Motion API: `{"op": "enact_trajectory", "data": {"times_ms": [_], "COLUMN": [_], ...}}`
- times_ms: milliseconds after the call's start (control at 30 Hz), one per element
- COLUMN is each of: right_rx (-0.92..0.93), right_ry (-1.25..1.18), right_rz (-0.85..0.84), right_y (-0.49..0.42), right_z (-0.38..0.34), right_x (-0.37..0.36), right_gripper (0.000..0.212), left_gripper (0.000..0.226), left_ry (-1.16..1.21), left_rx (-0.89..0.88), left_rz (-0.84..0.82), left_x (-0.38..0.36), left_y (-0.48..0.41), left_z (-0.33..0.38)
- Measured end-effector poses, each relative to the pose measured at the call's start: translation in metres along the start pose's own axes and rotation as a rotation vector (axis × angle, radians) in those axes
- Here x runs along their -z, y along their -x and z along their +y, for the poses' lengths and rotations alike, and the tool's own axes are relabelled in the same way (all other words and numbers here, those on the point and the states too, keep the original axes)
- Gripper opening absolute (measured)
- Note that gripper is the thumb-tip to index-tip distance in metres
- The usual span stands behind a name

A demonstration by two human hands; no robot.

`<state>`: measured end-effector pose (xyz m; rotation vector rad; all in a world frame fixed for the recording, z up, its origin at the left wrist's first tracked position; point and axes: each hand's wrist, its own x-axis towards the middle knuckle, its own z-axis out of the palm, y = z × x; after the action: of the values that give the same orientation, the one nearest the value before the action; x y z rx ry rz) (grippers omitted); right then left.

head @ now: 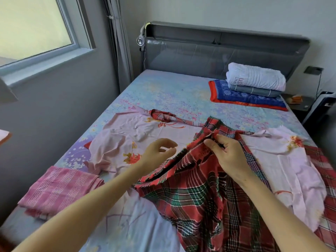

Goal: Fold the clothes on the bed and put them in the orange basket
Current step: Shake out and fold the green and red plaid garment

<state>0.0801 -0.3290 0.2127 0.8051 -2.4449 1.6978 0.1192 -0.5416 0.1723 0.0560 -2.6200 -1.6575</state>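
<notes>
The red plaid cloth (pixel 200 197) is lying bunched on the near right part of the bed (pixel 163 91). Its far frayed edge is rising into the right hand (pixel 229 157), whose grip is pinching a fold of that edge between thumb and curled fingers. The left hand (pixel 158 151) is hovering just left of the frayed edge, its grip loose, fingers gently curled and holding nothing. Both forearms are reaching in from the near side. Under the plaid cloth, a pale pink garment (pixel 127 135) is spreading left and right. A folded pink checked cloth (pixel 60 186) is sitting at the bed's near left edge. Flowered sheet is showing across the far half, up to a stack of folded blankets (pixel 254 82) at the far right.
</notes>
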Motion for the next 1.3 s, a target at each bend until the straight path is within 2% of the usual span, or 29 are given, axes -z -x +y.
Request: {"op": "enact_trajectory", "data": {"times_ms": [100,133,233,367,467,533,633,733,867,967,1033,1100,1167,1233,1300], "right_rx": [0.004,0.010,0.007,-0.003,-0.043,-0.050,0.011,0.043,0.000,-0.088,-0.138,-0.159,-0.186,-0.185,-0.134], "right_ry": [0.006,0.019,0.026,0.036,-0.051,-0.101,-0.069,0.072,0.299,0.458,0.645,0.799,0.887,0.924,0.840], "right_rz": [0.001,0.001,-0.001,0.041,0.121,0.213,0.372,0.562,0.829,0.917,0.806,0.587,0.337,0.113,-0.060], "right_y": [-0.001,-0.002,-0.003,-0.007,-0.020,-0.035,-0.054,-0.068,-0.067,-0.046,-0.029,-0.010,0.003,0.018,0.035], "right_z": [-0.003,-0.003,-0.007,-0.018,-0.037,-0.053,-0.085,-0.108,-0.102,-0.077,-0.053,-0.028,-0.011,-0.007,-0.011], "right_x": [0.007,0.009,0.010,0.014,0.025,0.040,0.071,0.108,0.174,0.212,0.218,0.213,0.203,0.188,0.170], "right_gripper": [0.021,0.021,0.016,0.032,0.026,0.031,0.032,0.027,0.028,0.029,0.032,0.030,0.027,0.044,0.062], "left_gripper": [0.043,0.048,0.040,0.017,0.010,0.021,0.016,0.015,0.016,0.031,0.023,0.012,0.018,0.021,0.026], "left_ry": [-0.155,-0.239,-0.433,-0.405,-0.454,-0.466,-0.423,-0.431,-0.622,-0.595,-0.441,-0.188,-0.003,-0.012,-0.067], "left_rx": [-0.063,-0.095,-0.124,-0.059,0.001,0.035,0.031,-0.004,0.029,0.096,0.153,0.213,0.267,0.282,0.267], "left_rz": [0.000,0.000,0.032,0.152,0.132,0.143,0.181,0.152,0.052,-0.010,-0.076,-0.126,-0.148,-0.200,-0.256], "left_x": [-0.010,-0.016,-0.033,-0.039,-0.035,-0.029,-0.018,-0.010,0.000,-0.002,-0.013,-0.030,-0.047,-0.063,-0.081], "left_y": [0.002,0.001,-0.005,-0.020,-0.029,-0.035,-0.052,-0.074,-0.093,-0.093,-0.087,-0.078,-0.071,-0.065,-0.056], "left_z": [-0.025,-0.031,-0.042,-0.046,-0.051,-0.051,-0.046,-0.027,0.003,0.008,0.013,0.024,0.045,0.073,0.105]}}
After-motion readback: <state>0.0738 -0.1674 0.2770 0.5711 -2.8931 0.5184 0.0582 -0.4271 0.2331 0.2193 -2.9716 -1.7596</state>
